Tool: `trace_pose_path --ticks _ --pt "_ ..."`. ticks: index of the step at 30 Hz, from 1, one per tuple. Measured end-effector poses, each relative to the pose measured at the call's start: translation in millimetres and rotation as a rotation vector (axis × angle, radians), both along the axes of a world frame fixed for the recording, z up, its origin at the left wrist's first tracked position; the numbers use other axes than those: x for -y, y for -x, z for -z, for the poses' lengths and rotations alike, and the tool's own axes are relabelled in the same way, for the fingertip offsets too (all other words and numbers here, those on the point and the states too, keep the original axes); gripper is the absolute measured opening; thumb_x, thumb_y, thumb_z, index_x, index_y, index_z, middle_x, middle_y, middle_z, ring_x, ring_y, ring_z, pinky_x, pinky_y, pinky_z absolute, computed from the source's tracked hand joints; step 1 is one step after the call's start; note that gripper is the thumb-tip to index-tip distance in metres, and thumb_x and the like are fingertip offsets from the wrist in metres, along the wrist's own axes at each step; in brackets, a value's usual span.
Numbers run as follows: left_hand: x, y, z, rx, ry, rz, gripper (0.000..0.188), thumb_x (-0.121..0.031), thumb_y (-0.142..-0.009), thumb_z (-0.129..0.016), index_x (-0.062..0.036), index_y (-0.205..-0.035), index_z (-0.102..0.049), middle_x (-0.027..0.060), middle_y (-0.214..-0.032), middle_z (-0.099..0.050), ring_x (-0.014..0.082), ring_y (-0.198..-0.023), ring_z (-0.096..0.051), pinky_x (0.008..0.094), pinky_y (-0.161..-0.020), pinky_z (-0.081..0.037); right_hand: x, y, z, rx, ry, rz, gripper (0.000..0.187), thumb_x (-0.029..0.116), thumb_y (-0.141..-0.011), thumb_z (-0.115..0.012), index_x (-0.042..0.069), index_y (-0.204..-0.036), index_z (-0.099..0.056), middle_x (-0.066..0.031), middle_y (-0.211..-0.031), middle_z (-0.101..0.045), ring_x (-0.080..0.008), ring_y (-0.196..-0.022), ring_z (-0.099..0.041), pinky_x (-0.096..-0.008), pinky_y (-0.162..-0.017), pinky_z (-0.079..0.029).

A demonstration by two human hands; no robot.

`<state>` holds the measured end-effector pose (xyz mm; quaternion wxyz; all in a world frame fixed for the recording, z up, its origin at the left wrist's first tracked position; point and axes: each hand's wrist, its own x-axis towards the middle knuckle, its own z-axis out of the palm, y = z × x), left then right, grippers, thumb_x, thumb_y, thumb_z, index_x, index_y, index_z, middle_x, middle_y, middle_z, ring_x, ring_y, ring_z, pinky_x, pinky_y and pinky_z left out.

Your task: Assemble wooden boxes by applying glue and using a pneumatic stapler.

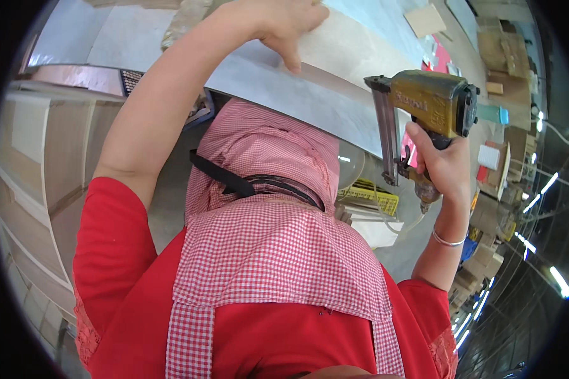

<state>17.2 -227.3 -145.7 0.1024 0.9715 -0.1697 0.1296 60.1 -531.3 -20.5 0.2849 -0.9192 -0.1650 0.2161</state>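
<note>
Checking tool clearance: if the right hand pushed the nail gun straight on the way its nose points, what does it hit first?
Most likely the pale panel: the nail gun in the right hand has its nose at the panel's edge. Contact can't be confirmed; depth is unclear.

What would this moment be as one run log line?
left hand: pressing pale flat panel | right hand: gripping yellow pneumatic nail gun, nose at panel edge
</note>
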Motion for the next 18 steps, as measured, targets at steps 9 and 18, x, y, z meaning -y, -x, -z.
trace_pose_path --ticks 9,18 --pt "-5 -15 -31 -0.456 0.136 0.019 0.076 -0.034 -0.060 -0.084 0.0024 -0.119 -0.053 0.0307 -0.143 -0.038 0.0401 -0.137 -0.036 0.0547 -0.110 -0.033 -45 9 12 -0.002 0.002 -0.181 0.033 0.023 -0.083 -0.079 -0.002 -0.101 -0.068 -0.0019 -0.069 -0.065 -0.0092 -0.061 -0.059 -0.0275 -0.057 -0.047" --pt "-1 10 9 -0.050 0.139 -0.129 0.088 -0.034 -0.060 -0.085 -0.0080 -0.133 -0.043 0.0288 -0.149 -0.032 0.0446 -0.139 -0.031 0.0529 -0.111 -0.032 -63 7 18 -0.038 -0.024 -0.206 0.030 0.027 -0.086 -0.078 0.000 -0.090 -0.066 0.0017 -0.061 -0.056 -0.0055 -0.046 -0.049 -0.0234 -0.042 -0.039"
